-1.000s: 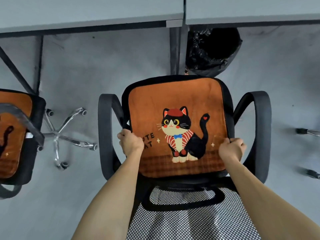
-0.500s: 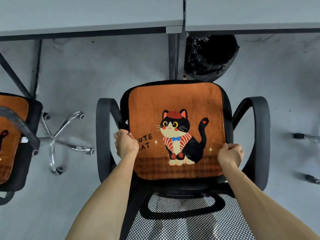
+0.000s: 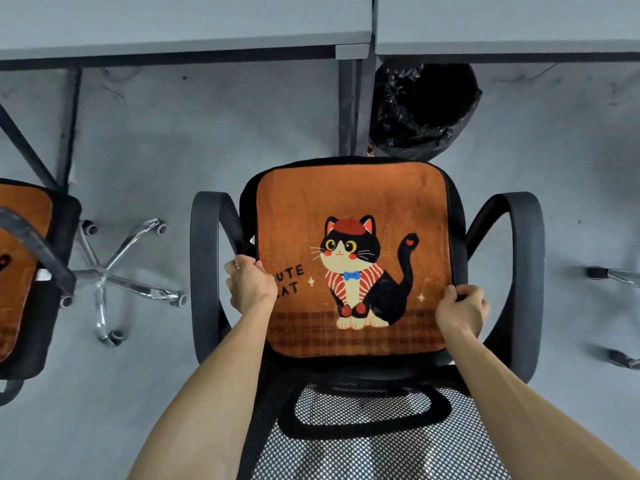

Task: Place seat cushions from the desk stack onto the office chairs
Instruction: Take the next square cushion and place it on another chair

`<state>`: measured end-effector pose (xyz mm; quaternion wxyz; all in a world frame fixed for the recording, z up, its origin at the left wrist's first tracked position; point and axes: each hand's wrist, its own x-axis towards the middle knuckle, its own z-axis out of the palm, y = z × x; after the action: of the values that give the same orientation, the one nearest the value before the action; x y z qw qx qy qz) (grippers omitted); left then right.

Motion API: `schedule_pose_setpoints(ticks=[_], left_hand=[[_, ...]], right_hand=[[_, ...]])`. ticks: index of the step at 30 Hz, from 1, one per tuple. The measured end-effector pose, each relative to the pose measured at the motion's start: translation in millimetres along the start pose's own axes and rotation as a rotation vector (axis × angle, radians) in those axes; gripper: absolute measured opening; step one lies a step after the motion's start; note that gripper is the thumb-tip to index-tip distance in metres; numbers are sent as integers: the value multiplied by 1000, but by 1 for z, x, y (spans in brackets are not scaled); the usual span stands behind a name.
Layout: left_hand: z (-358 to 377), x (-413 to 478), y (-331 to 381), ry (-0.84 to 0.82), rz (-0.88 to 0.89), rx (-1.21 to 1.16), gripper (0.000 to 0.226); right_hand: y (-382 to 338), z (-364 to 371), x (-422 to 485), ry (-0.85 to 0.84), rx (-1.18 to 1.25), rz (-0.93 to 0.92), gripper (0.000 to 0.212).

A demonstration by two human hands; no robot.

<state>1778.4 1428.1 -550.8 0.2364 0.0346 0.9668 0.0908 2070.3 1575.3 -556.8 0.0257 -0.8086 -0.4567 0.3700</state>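
Head camera, looking straight down: the cat-print seat cushion [image 3: 349, 202] lies flat on the seat of the black office chair [image 3: 205, 271] in the middle of the frame, between the two armrests and just above the mesh backrest [image 3: 363, 445] at the bottom edge. The left hand [image 3: 250, 287] has its fingers curled round the cushion's left edge. The right hand [image 3: 460, 311] pinches the right edge, thumb on top and fingers wrapped under. Both are closed on the fabric.

Over the last second the hands have kept those same holds, and the cushion has turned a touch, from slightly skewed to squared up with the seat. A thin black rim of seat now shows along its top and right sides. Part of the shift in the frame is probably the head moving. My reading is that placing is all but finished here, and what remains is letting go.

The cushion is close to square with rounded corners, so it has no real long axis. The printed cat's head points to the top of the frame, towards the grey desks [image 3: 173, 22]. Its feet and the plaid band lie nearest the backrest.

At the left edge a second chair [image 3: 60, 237] already carries an orange cushion [image 3: 17, 271], so at least two chairs look served. The desk stack is out of view
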Motion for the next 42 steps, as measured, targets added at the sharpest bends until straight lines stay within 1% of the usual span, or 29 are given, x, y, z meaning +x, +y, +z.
schedule_pose_setpoints(ticks=[6,8,9,11,13,14,15,17,19,21,23,26,32,42], left_hand=[[0,2,0,9,11,15,15],[2,-3,-1,23,59,32,25],[4,-7,-4,38,122,64,34],[9,-17,-11,46,327,151,49],[15,-31,-17,-15,505,228,58],[20,-38,-19,-70,548,263,61],[25,-45,-20,-128,560,292,65],[35,-54,-21,-226,527,350,76],[42,-55,-22,-274,503,395,87],[44,-51,-21,-306,490,405,93],[44,-49,-20,-313,483,405,95],[44,-49,-22,-297,491,399,95],[44,-48,-25,-266,504,399,94],[40,-48,-24,-269,509,390,93]], right_hand=[[-1,2,2,1,-4,-5,14],[-1,3,-2,16,-51,-48,21],[-1,3,-5,26,-95,-107,27],[-2,6,-14,11,-205,-291,42],[-3,11,-21,-51,-355,-466,51],[-3,15,-23,-89,-424,-514,54],[-2,18,-24,-123,-472,-536,58],[1,21,-24,-170,-525,-544,61],[6,21,-22,-200,-567,-556,64],[8,20,-20,-216,-620,-572,72],[8,22,-19,-214,-675,-584,80],[9,24,-19,-204,-713,-589,84],[7,20,-23,-181,-748,-580,85],[-1,13,-29,-178,-725,-561,83]])
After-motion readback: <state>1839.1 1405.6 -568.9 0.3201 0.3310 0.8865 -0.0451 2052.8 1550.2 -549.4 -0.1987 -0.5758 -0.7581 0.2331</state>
